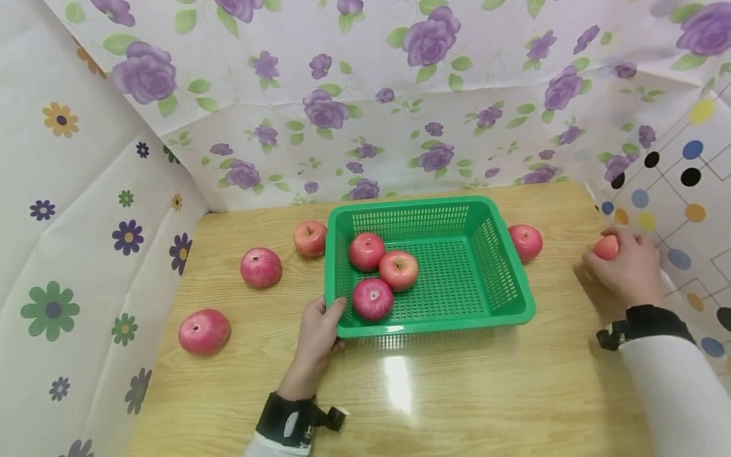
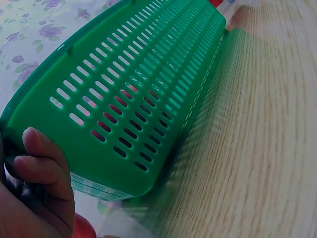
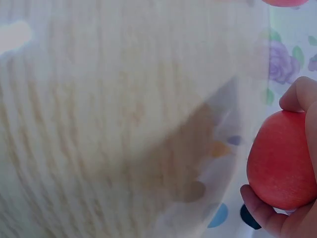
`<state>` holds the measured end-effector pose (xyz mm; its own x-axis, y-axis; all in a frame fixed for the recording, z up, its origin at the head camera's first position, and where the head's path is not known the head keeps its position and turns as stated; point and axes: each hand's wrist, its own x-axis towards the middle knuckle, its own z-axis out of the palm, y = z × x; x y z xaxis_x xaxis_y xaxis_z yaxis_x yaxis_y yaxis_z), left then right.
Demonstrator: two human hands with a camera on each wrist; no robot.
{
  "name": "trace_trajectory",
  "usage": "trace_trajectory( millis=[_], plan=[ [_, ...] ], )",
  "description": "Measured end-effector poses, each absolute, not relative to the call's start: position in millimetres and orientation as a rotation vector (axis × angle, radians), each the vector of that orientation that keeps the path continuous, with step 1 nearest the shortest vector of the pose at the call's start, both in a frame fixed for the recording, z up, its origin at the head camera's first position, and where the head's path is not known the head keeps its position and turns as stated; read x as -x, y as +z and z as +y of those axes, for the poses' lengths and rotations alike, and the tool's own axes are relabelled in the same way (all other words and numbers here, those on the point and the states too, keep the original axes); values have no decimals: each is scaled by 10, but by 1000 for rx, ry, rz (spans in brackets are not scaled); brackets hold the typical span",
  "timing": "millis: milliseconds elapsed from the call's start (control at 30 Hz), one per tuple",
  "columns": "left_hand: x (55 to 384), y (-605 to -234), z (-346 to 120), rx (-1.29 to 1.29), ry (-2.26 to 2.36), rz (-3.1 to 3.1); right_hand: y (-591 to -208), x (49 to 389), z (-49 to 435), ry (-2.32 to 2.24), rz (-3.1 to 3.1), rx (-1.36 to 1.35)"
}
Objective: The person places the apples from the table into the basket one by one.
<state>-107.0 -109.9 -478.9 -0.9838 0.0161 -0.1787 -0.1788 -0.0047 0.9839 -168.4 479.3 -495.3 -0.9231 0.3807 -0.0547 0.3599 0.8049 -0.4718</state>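
Note:
My left hand (image 1: 320, 327) grips the near left corner of a green plastic basket (image 1: 434, 327), thumb over the rim. In the left wrist view its curled fingers (image 2: 44, 163) lie under the rim, by the slotted wall. Inside the basket, three red apples sit together at the left: one at the back (image 1: 367, 251), one in the middle (image 1: 398, 271) and a darker one in front (image 1: 373, 299). At the far right of the table, my right hand (image 1: 634, 266) holds a red apple (image 3: 280, 161) between thumb and fingers; the palm hides part of it.
Right of the basket, an apple (image 1: 525, 242) lies close against its wall. To the left are an apple by the rim (image 1: 311, 238), a darker apple (image 1: 261, 267) and another nearer the front (image 1: 204, 332). Patterned sheets (image 1: 320, 146) enclose the wooden table (image 1: 457, 393) at the back and sides.

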Motion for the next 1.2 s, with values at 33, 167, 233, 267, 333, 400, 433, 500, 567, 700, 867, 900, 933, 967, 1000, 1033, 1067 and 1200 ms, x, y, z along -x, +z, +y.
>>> trace_trajectory(
  millis=[33,167,233,267,333,400,433,500,567,700,867,900,933,967,1000,1033,1067,1200],
  plan=[
    [1063,-4748,-1097,174,2122,2112,-4928,1683,4785,756,-2944,604],
    [1062,-4740,-1100,171,2131,2100,-4816,1680,4741,742,-2933,552],
    [1060,-4738,-1099,183,2126,2101,-4757,1687,4716,723,-2931,522],
    [1067,-4779,-1102,190,2129,2102,-4730,1692,4704,712,-2930,506],
    [1067,-4777,-1102,205,2116,2110,-4686,1710,4684,689,-2931,482],
    [1071,-4780,-1100,226,2105,2114,-4649,1731,4662,665,-2931,455],
    [1073,-4783,-1099,232,2101,2115,-4633,1743,4653,654,-2929,441],
    [1074,-4780,-1096,232,2101,2114,-4596,1765,4626,631,-2925,416],
    [1073,-4779,-1094,226,2106,2111,-4553,1783,4595,623,-2920,402],
    [1070,-4776,-1085,215,2113,2105,-4436,1814,4501,647,-2906,393],
    [1082,-4775,-1083,223,2120,2108,-4238,1883,4276,677,-2838,299],
    [1085,-4777,-1082,223,2122,2106,-4197,1896,4223,681,-2817,274],
    [1087,-4777,-1082,222,2121,2105,-4158,1908,4166,689,-2799,250],
    [1087,-4776,-1083,217,2121,2104,-4115,1920,4106,691,-2785,229],
    [1087,-4778,-1085,215,2121,2100,-4077,1933,4044,691,-2777,208],
    [1088,-4783,-1087,215,2119,2097,-4040,1946,3977,695,-2776,194],
    [1086,-4782,-1089,219,2113,2095,-3997,1957,3905,709,-2779,175],
    [1085,-4784,-1095,230,2096,2093,-3849,2004,3590,782,-2823,78]
  ],
)
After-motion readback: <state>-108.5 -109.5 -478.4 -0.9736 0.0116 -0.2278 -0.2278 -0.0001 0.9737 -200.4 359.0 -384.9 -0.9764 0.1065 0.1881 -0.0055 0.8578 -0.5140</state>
